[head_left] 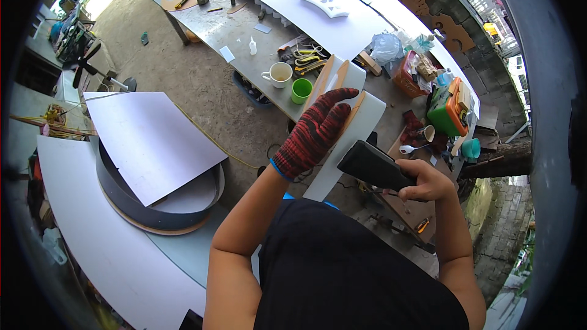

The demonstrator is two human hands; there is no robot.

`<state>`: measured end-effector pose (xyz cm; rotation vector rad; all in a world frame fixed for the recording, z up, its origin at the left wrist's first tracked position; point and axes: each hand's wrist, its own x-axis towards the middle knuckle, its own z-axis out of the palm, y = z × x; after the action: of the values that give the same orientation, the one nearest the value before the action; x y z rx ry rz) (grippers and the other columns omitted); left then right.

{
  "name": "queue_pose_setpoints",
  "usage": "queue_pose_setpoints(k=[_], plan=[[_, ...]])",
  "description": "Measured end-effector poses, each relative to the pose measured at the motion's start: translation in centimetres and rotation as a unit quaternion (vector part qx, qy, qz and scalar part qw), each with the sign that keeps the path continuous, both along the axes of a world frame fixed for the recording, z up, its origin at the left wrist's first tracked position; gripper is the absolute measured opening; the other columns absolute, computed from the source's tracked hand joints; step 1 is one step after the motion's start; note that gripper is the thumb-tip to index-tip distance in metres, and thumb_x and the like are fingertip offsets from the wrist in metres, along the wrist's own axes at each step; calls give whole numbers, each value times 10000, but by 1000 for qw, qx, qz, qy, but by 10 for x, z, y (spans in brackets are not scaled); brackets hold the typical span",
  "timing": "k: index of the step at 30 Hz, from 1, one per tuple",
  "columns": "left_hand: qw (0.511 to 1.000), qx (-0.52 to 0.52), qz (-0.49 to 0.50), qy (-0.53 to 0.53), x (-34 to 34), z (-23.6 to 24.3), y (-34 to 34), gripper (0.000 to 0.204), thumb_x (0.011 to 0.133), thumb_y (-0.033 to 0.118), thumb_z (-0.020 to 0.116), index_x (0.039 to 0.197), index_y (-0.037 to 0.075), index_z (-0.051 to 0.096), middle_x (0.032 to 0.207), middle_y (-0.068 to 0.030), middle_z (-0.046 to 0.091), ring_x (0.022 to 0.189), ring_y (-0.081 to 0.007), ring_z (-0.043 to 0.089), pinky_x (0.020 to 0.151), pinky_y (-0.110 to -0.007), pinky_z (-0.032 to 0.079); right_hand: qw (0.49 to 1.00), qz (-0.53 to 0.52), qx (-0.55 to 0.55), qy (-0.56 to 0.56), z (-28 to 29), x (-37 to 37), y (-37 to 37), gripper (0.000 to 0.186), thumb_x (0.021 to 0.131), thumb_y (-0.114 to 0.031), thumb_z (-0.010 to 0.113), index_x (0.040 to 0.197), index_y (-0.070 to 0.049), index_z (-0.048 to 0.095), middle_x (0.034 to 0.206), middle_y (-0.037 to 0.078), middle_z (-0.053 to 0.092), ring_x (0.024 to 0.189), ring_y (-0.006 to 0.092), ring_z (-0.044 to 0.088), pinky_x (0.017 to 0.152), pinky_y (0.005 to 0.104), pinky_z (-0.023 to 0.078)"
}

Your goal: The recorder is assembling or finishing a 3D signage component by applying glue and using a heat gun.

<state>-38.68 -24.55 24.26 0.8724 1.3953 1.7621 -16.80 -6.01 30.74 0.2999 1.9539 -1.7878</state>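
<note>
My left hand (310,134), in a red and black knitted glove with a blue cuff, is closed on a white built-up letter-like piece (367,116) with tan edges. The piece stands tilted in front of my body, its smooth white side toward the right. My bare right hand (426,180) is closed round one end of a black, flat, block-like tool (374,166). The tool's far end lies against or just in front of the white side; I cannot tell whether they touch. Its underside is hidden.
A metal worktable (211,27) bears a white mug (279,75), a green cup (301,90) and a small dropper bottle (252,46). Rightward are a red tub (411,79) and an orange-green container (449,107). White sheets and a dark round frame (153,208) lie left.
</note>
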Motion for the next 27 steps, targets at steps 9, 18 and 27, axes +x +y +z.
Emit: queue_pose_setpoints(k=[9,18,27], plan=[[998,-20,-45,45,2,-3,3,436,1002,390,444,1318,101,528,1090,-94,617,986,-136,561,893,-299,446,998,-7,-32,-47,-2,4,-1,523,811,-314,775,1163,13,570,955,40,679,817,79,584,732,241,479],[999,-22,-43,24,2,-2,3,449,1026,351,415,1324,23,495,1127,-115,618,995,-156,591,887,-297,478,999,-17,-43,-8,-12,14,-9,542,800,-240,781,1212,23,548,988,56,672,900,103,610,811,263,489],[938,129,-104,-304,-21,-55,-19,614,942,510,504,1350,55,453,1168,-212,587,960,-313,642,859,-448,547,1000,-8,12,12,0,28,-23,607,785,-253,797,1235,52,527,954,94,668,890,130,625,782,277,502]])
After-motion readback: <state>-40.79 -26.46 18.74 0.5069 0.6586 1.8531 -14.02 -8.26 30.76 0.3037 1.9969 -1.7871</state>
